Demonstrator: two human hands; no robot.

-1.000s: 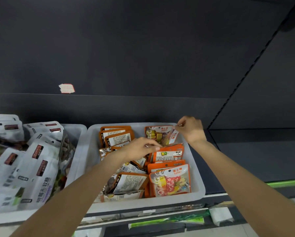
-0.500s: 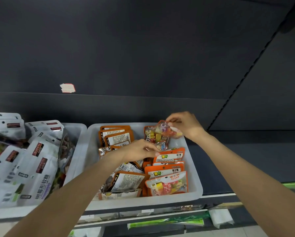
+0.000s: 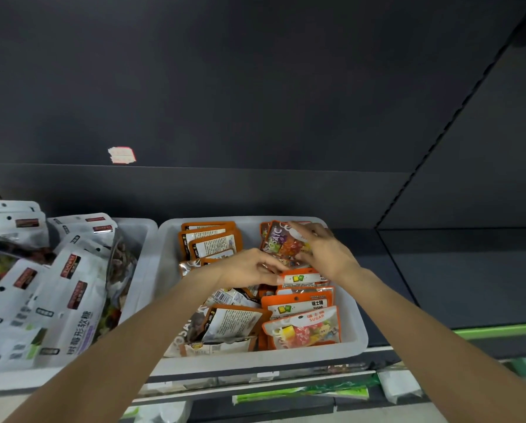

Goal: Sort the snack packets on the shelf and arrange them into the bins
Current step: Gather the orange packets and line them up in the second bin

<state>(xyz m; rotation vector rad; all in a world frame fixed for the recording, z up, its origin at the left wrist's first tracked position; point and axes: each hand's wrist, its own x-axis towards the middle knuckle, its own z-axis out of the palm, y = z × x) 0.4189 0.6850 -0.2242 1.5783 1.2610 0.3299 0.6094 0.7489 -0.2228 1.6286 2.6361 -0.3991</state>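
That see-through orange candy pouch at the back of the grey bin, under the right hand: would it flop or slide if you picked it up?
The clear-fronted orange candy pouch probably flops: it looks like thin film over loose wrapped sweets. Its surface glints, so it may be slippery under the right hand. It likely will not roll; it leans on packets in the grey plastic bin.

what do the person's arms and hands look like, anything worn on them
Both forearms are bare along their whole visible length, with no sleeve showing. The left hand and right hand wear no gloves, and no watch, bracelet or ring can be seen on the wrists or fingers that show. No markings are visible on either arm.
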